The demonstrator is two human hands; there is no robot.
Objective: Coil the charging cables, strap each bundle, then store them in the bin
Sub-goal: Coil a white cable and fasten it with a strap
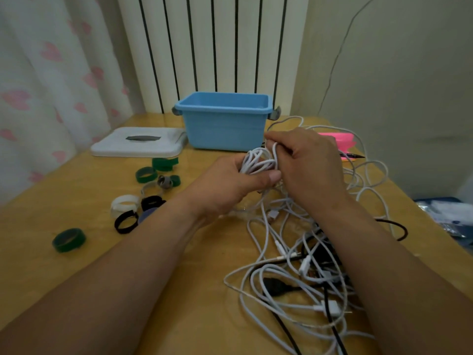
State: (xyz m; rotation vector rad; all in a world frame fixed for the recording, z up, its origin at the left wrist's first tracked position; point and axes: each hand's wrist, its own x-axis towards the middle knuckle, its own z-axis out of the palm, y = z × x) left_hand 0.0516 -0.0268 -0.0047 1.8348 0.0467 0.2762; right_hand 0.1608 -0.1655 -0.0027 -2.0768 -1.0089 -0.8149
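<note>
The left hand (227, 188) had its grip closed around a half-wound coil (257, 163) of white cable, thumb across the front and the loops bunched in the palm, raised a little above the surface (179, 290). The right hand (309, 162) sat just beside it, touching the bundle, its fingertips pinching the free strand (274, 149) at the top of the coil, so both grips were occupied with the one cable. The coil's loops ran roughly left to right between the two hands, and the unwound remainder appeared to drop downward and toward the person into the tangled pile of cables (302, 267), which lay mostly under and beside the right forearm. That put the slack on the right hand's side, so that hand looked best placed to feed further turns while the left held the bundle steady. The straps (146, 174), a scatter of green, black and white rings, lay well apart to the left, nearer the left hand than the right. The blue bin (225, 124) stood open just beyond both hands, nothing visible inside it, with its white lid (138, 144) flat on the surface to its left. No bundle looked strapped yet, so the job seemed to be at an early stage.
</note>
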